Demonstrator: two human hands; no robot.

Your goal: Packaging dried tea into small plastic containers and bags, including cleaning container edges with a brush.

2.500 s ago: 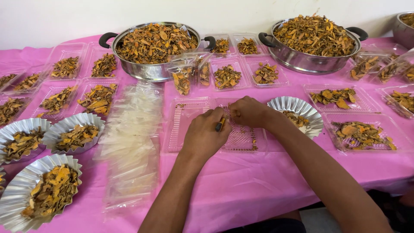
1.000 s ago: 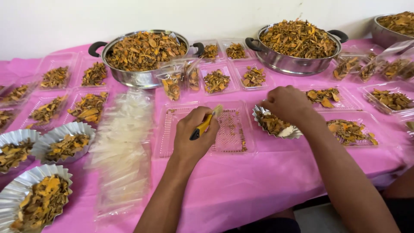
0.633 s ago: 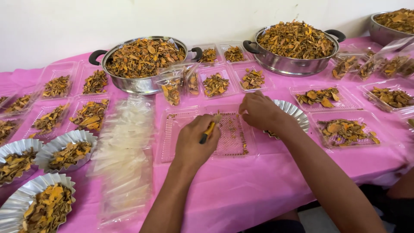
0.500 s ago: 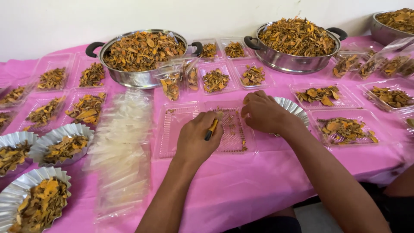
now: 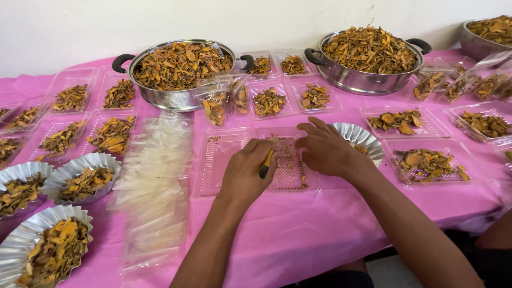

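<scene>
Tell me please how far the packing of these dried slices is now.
Done: many clear trays and foil dishes already hold slices. In hand: the left hand has a yellow tool in its grip over the open tray, which holds only crumbs; the right hand rests on it. Left: two pots heaped full, and a stack of unused bags.

Open clear plastic clamshell tray [image 5: 229, 160] lies under both hands; stacked clear bags [image 5: 154, 181] lie just left of the left hand [image 5: 248, 170].

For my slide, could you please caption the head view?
Left hand holding a yellow tool, right hand over a clear tray.
</scene>
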